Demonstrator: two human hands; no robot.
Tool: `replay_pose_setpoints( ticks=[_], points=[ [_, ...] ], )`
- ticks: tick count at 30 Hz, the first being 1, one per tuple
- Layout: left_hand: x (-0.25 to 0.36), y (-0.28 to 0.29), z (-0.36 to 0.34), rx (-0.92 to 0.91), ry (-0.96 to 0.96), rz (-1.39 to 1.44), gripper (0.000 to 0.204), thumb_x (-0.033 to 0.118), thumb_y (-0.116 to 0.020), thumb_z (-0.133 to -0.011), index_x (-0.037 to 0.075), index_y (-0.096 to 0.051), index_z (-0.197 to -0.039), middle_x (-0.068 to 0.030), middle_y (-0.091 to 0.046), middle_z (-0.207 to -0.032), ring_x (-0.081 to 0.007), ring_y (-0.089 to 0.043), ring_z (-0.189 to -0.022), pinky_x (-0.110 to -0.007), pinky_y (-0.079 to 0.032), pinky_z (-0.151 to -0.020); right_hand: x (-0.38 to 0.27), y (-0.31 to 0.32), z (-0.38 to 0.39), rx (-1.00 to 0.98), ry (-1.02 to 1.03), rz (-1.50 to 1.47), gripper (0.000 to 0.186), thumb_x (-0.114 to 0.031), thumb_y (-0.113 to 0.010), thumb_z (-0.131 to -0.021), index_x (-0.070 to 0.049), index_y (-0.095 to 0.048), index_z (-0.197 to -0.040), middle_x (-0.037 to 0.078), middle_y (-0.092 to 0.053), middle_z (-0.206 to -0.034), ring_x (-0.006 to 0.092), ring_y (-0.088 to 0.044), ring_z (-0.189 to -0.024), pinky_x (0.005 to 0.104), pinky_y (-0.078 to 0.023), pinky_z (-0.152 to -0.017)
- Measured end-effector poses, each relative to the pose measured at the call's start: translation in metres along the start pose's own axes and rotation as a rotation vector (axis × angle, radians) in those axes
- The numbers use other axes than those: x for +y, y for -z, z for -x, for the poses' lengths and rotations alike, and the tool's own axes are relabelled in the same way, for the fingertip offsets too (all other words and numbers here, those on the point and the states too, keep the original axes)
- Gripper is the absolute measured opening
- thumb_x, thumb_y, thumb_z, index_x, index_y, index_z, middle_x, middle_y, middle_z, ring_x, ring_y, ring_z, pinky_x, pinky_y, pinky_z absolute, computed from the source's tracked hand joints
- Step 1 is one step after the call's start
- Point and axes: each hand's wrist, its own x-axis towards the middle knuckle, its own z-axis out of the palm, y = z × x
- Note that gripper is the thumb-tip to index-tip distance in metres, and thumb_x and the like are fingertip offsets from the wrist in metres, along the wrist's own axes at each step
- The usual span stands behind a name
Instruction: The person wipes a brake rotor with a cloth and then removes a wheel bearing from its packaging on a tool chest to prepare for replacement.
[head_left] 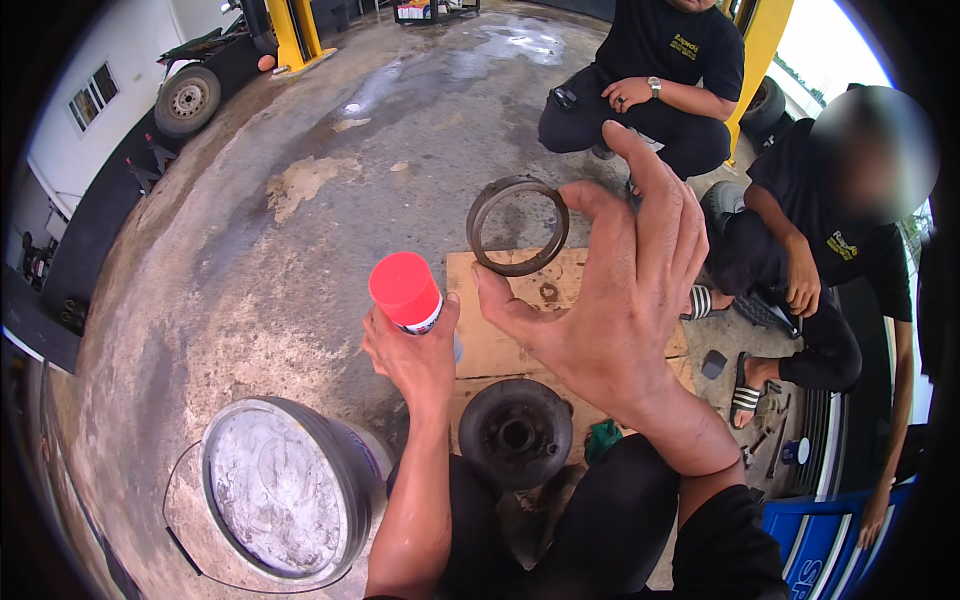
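My left hand (410, 360) grips a spray can with a red cap (403, 285), held upright at the middle of the view. Just to its right, my right hand (615, 305) holds a dark metal ring (520, 268) between thumb and forefinger, raised in the air, with the other fingers bent. Below both hands lies a cardboard sheet (490, 350), and on it, between my knees, sits a round dark metal hub-like part (515, 410) with a hole in its centre. A green cloth (603, 440) lies to the right of that part, partly under my right forearm.
A large lidded bucket (270, 490) stands at lower left. Two people (640, 100) (790, 250) crouch at the upper right and right. Loose tools (775, 445) and a blue tool chest (830, 550) are at lower right. A yellow lift post (295, 35) and a wheel (188, 100) are behind.
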Motion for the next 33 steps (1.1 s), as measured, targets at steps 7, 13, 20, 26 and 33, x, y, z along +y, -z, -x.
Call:
replay_pose_setpoints(
  ticks=[7,13,20,26,33],
  points=[
    [0.006,0.01,0.003,0.007,-0.031,0.02,0.071,0.032,-0.092,-0.074,0.003,-0.061,-0.131,-0.0193,-0.057,-0.134,-0.0441,-0.048,-0.132,-0.061,-0.034,-0.111,-0.004,0.008,0.0,0.044,0.038,-0.063,0.069,-0.029,-0.094,-0.065,-0.004,-0.062,-0.121,0.016,-0.048,-0.153,0.0406,-0.045,-0.138,0.0569,-0.033,-0.114],
    [0.003,0.014,0.003,0.024,-0.045,0.045,0.07,0.033,-0.092,-0.074,0.004,-0.062,-0.13,-0.0197,-0.058,-0.133,-0.0442,-0.048,-0.131,-0.061,-0.035,-0.111,-0.01,0.011,-0.001,0.021,0.046,-0.1,0.069,-0.02,-0.092,-0.063,-0.006,-0.063,-0.124,0.016,-0.048,-0.153,0.0385,-0.045,-0.141,0.0607,-0.032,-0.116],
    [0.0,0.021,0.001,0.013,-0.039,0.035,0.07,0.034,-0.091,-0.075,0.004,-0.062,-0.131,-0.0191,-0.058,-0.134,-0.0441,-0.046,-0.134,-0.062,-0.033,-0.112,-0.014,0.015,-0.003,0.02,0.084,-0.121,0.07,-0.018,-0.091,-0.062,-0.005,-0.063,-0.124,0.016,-0.047,-0.153,0.0386,-0.045,-0.141,0.0613,-0.031,-0.117],
    [-0.006,0.017,0.001,-0.009,-0.042,0.034,0.072,0.034,-0.091,-0.075,0.003,-0.061,-0.132,-0.0194,-0.058,-0.134,-0.0448,-0.047,-0.134,-0.063,-0.033,-0.112,-0.014,0.023,-0.005,-0.059,0.081,-0.106,0.069,-0.018,-0.09,-0.061,-0.005,-0.062,-0.123,0.014,-0.047,-0.153,0.0392,-0.045,-0.14,0.0614,-0.032,-0.117],
    [-0.003,0.02,0.002,-0.032,-0.026,0.031,0.071,0.033,-0.092,-0.075,0.004,-0.061,-0.132,-0.0199,-0.058,-0.133,-0.0449,-0.048,-0.132,-0.063,-0.034,-0.111,-0.014,0.021,-0.002,-0.13,0.076,-0.132,0.067,-0.019,-0.089,-0.061,-0.005,-0.062,-0.121,0.012,-0.047,-0.151,0.0396,-0.045,-0.139,0.0603,-0.033,-0.117]
  ],
)
